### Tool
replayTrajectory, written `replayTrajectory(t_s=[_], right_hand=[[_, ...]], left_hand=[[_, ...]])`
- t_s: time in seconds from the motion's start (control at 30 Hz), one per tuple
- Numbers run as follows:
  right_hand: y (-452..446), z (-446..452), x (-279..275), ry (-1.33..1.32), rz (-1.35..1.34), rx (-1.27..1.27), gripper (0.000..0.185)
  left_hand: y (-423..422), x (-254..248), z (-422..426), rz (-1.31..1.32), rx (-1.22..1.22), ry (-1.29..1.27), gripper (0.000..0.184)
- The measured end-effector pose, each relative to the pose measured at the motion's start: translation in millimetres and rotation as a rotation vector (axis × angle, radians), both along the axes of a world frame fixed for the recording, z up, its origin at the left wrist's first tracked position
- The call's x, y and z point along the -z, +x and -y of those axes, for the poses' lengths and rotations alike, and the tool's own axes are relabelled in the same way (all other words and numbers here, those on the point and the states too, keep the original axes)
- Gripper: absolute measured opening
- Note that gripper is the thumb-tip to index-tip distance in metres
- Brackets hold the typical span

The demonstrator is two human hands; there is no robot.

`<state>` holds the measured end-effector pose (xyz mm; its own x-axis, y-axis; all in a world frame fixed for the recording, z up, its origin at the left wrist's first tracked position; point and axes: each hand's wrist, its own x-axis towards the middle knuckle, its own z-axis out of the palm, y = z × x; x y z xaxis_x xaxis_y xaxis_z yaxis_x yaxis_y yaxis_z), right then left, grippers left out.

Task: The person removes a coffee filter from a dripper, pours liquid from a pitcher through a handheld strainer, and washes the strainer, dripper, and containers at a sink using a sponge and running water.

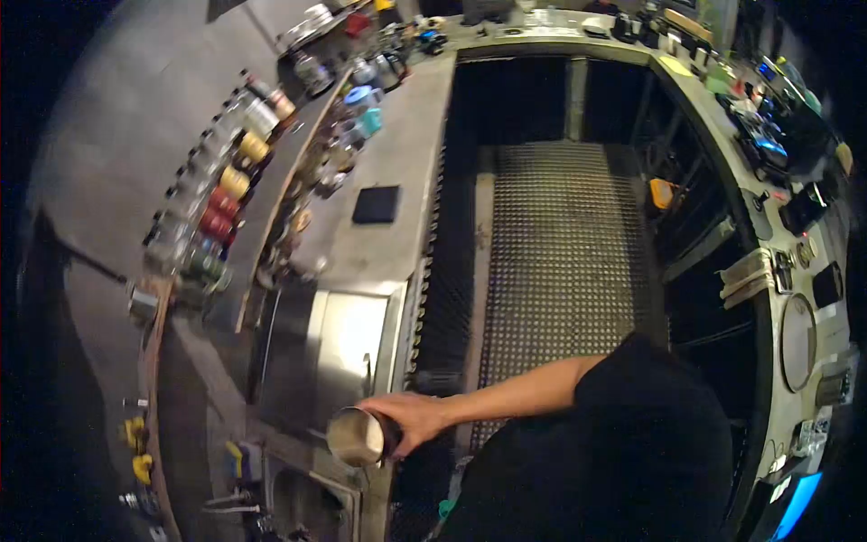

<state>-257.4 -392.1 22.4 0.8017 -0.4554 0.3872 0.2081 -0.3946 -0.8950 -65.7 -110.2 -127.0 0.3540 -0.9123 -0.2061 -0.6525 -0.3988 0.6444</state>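
Note:
My right hand (413,420) is closed round the side of a metal cup (350,439), whose open mouth faces the camera. Something pale shows inside the cup, but I cannot make out what it is. The cup is above the counter edge, between a shiny steel surface (348,339) and a sink (307,506). A black sleeve covers my upper arm. My left hand does not show.
Bottles (226,185) line a shelf on the left. Glassware and a black square mat (376,205) sit on the left counter. A perforated floor mat (569,253) runs between counters. A round tray (797,343) lies on the right counter.

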Motion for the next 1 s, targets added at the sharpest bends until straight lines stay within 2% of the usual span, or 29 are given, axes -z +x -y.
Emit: replayTrajectory(t_s=[0.13, 0.2, 0.27, 0.33, 0.37, 0.43, 0.47, 0.53, 0.6, 0.67, 0.7, 0.8, 0.83, 0.9, 0.93, 0.97, 1.0], right_hand=[[-145, 47, 1, -0.059, -0.177, 0.162, 0.098], [-215, 63, 8, -0.032, -0.254, 0.345, 0.097], [-277, 76, 5, 0.161, -0.416, 0.431, 0.100], [-332, 81, 24, 0.134, -0.477, 0.692, 0.099], [-356, 86, 21, 0.158, -0.491, 0.801, 0.098], [-399, 103, -2, 0.373, -0.507, 0.955, 0.098], [-419, 114, 5, 0.242, -0.497, 1.046, 0.098], [-454, 139, -4, 0.391, -0.545, 1.156, 0.094], [-489, 166, 12, 0.296, -0.460, 1.267, 0.093], [-526, 200, 17, 0.324, -0.394, 1.324, 0.093], [-534, 219, 19, 0.360, -0.311, 1.383, 0.093], [-571, 305, 7, 0.368, -0.252, 1.536, 0.092], [-583, 316, 3, 0.415, -0.250, 1.578, 0.091], [-601, 352, 1, 0.486, -0.234, 1.606, 0.091], [-611, 375, 4, 0.472, -0.186, 1.613, 0.089], [-622, 399, 9, 0.454, -0.137, 1.627, 0.087], [-636, 424, 13, 0.434, -0.088, 1.647, 0.085]], left_hand=[[-48, 28, 80, -0.105, -0.041, 0.001, 0.028], [-73, 39, 120, -0.162, -0.073, 0.005, 0.029], [-90, 44, 169, -0.208, -0.109, 0.004, 0.030], [-111, 50, 232, -0.261, -0.132, 0.004, 0.031], [-123, 55, 259, -0.291, -0.147, 0.012, 0.032], [-160, 67, 311, -0.362, -0.189, 0.031, 0.033], [-205, 16, 362, -0.135, -0.073, -0.116, 0.035], [-256, -13, 440, 0.026, 0.072, -0.200, 0.037], [-287, 30, 490, 0.279, 0.199, -0.299, 0.031], [-291, 73, 529, 0.309, 0.240, -0.279, 0.032], [-226, 101, 538, 0.353, 0.289, -0.264, 0.032], [-352, 136, 681, 0.432, 0.442, -0.303, 0.035], [-364, 138, 738, 0.459, 0.479, -0.272, 0.036], [-432, 106, 864, 0.550, 0.562, -0.218, 0.038], [-426, 114, 879, 0.606, 0.612, -0.193, 0.039], [-460, 71, 933, 0.385, 0.578, -0.329, 0.035], [-494, 24, 975, 0.284, 0.541, -0.230, 0.031]])
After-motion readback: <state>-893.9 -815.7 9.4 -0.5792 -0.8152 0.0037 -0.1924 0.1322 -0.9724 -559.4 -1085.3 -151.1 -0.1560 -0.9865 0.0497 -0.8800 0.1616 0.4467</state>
